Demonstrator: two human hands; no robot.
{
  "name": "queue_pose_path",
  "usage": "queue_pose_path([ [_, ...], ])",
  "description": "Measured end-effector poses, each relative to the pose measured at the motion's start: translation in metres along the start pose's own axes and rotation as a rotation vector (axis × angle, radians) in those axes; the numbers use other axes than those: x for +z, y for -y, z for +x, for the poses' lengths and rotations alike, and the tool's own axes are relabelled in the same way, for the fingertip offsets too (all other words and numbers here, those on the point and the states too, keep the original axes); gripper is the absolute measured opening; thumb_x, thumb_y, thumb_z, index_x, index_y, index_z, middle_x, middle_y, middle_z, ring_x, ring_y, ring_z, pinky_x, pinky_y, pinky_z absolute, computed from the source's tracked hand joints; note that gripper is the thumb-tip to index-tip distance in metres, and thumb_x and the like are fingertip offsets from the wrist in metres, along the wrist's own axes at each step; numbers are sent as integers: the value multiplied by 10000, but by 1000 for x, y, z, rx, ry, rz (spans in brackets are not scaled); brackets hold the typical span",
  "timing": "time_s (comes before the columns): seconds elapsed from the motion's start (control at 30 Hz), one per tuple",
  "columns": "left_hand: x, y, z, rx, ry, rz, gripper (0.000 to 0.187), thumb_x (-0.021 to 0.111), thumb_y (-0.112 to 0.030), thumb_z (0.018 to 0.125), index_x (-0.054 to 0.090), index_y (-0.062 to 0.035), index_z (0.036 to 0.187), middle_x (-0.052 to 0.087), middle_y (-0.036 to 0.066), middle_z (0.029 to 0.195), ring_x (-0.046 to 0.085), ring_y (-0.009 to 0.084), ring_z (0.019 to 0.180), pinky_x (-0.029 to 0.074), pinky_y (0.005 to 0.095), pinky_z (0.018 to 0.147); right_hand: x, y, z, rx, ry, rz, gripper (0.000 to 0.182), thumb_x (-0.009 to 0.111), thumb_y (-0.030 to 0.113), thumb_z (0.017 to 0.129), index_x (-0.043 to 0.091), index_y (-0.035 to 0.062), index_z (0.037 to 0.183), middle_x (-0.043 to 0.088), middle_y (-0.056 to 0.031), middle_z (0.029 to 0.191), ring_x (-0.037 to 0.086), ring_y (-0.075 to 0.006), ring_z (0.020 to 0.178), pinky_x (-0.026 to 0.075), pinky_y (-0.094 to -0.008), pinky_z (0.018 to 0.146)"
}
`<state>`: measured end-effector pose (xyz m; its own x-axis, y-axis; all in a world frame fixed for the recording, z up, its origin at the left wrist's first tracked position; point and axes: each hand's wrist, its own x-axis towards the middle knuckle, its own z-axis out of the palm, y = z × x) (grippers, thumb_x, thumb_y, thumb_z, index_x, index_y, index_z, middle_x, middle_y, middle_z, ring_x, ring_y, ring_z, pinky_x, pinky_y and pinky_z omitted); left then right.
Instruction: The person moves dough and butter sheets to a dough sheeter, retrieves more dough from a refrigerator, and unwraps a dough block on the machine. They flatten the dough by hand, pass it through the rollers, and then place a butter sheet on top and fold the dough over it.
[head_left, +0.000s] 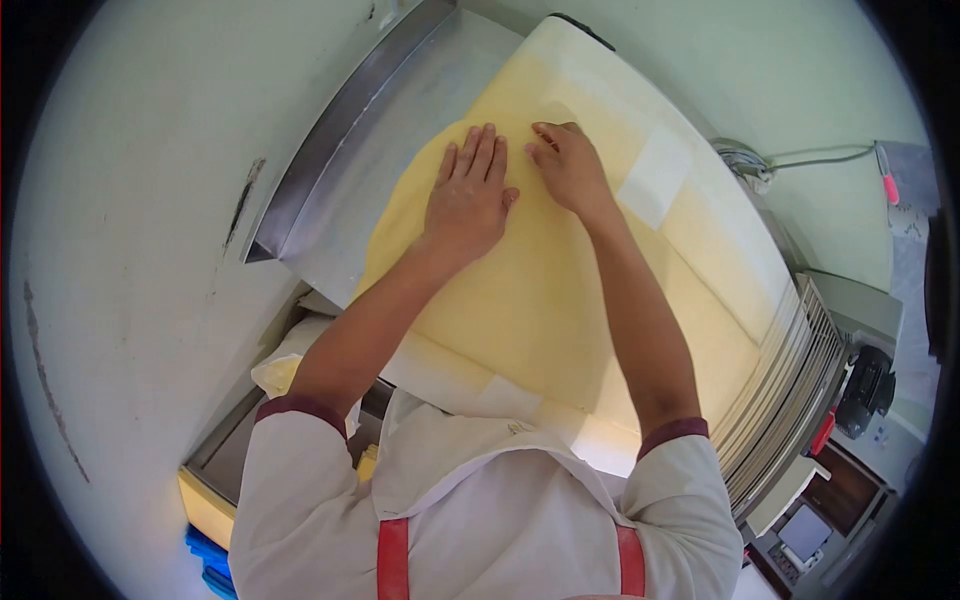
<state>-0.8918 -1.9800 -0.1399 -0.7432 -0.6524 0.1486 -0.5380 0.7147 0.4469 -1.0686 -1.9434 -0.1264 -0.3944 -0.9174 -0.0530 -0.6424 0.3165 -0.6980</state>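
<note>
I see my left hand [468, 195] pressed flat, fingers spread, on the pale dough sheet [520, 300] lying across the machine's belt [700, 240]. My right hand [568, 165] curls its fingertips into the dough's far edge; uneven pressure there could tear or crease it.

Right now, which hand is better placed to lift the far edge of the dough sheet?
Probably the right hand: its fingers are curled at the far edge of the dough sheet, as if pinching it. The left hand lies flat, palm down, pressing on the sheet a little further in.
</note>
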Motion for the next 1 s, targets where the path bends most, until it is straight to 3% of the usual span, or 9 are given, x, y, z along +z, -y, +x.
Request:
queue_pose_path([
  [0.07, 4, -12, 2, -20, 21, 98, 579, 439, -246, 960, 280, 53, 1429, 252, 216, 1513, 218, 332, 1421, 173, 475, 1154, 4, -5, 6, -6, 27, -4, 312, 658, 161, 835, 652, 30, 1118, 616, -163, 1076, 584, -316, 1038, 460, -397, 900],
  [0.3, 5, -10, 1, -12, 34, 189, 586, 401, -266, 971, 261, 60, 1437, 235, 214, 1523, 199, 330, 1429, 160, 483, 1156, 10, -16, 5, -119, -1, -6, 354, 667, 175, 816, 635, 51, 1146, 605, -154, 1097, 564, -341, 1054, 448, -413, 905],
  [0.5, 16, 3, -2, 96, -51, 122, 619, 500, -266, 930, 297, 19, 1441, 267, 194, 1518, 201, 331, 1427, 158, 464, 1159, -23, -42, -122, -199, -474, -110, 432, 678, 93, 781, 557, 48, 1193, 552, -172, 1181, 497, -363, 1137, 404, -459, 937],
  [0.57, 21, 19, -1, 120, -53, 6, 611, 556, -247, 913, 336, -25, 1438, 291, 181, 1510, 221, 330, 1418, 155, 440, 1161, -37, -68, -200, -71, -627, -110, 427, 679, 42, 761, 563, 50, 1172, 551, -173, 1179, 492, -349, 1141, 392, -456, 951],
  [0.63, 30, 17, 8, -57, -45, -219, 554, 598, -226, 898, 423, -32, 1387, 350, 183, 1478, 288, 337, 1389, 201, 424, 1146, -60, -88, -289, 219, -735, -242, 458, 652, 2, 772, 535, 50, 1213, 562, -160, 1179, 510, -337, 1134, 402, -423, 968],
  [0.7, 21, -46, 29, 152, 68, -364, 493, 609, -218, 894, 483, -29, 1332, 417, 185, 1429, 356, 331, 1350, 259, 412, 1120, -69, -116, -384, 383, -948, -360, 439, 652, 20, 772, 535, 33, 1195, 543, -184, 1192, 486, -374, 1141, 381, -451, 978],
  [0.83, 60, -175, 56, 491, 340, -498, 409, 619, -217, 890, 558, -28, 1248, 536, 179, 1315, 479, 320, 1256, 368, 382, 1051, -69, -131, -513, 1003, -1182, -357, 463, 632, 44, 824, 466, -20, 1252, 499, -244, 1237, 448, -408, 1176, 353, -488, 999],
  [0.97, 136, -312, 62, 600, 656, -421, 447, 632, -267, 875, 556, -26, 1244, 556, 184, 1287, 510, 324, 1220, 400, 377, 1022, -64, -146, -521, 1257, -1088, -313, 664, 591, 257, 905, 284, -42, 1413, 343, -344, 1394, 318, -466, 1317, 275, -498, 1084],
  [1.0, 157, -342, 60, 646, 659, -383, 466, 632, -285, 870, 553, -22, 1246, 553, 181, 1293, 511, 322, 1219, 401, 381, 1023, -74, -147, -511, 1398, -959, -271, 769, 566, 365, 913, 195, -43, 1450, 255, -365, 1441, 246, -477, 1362, 226, -495, 1116],
])
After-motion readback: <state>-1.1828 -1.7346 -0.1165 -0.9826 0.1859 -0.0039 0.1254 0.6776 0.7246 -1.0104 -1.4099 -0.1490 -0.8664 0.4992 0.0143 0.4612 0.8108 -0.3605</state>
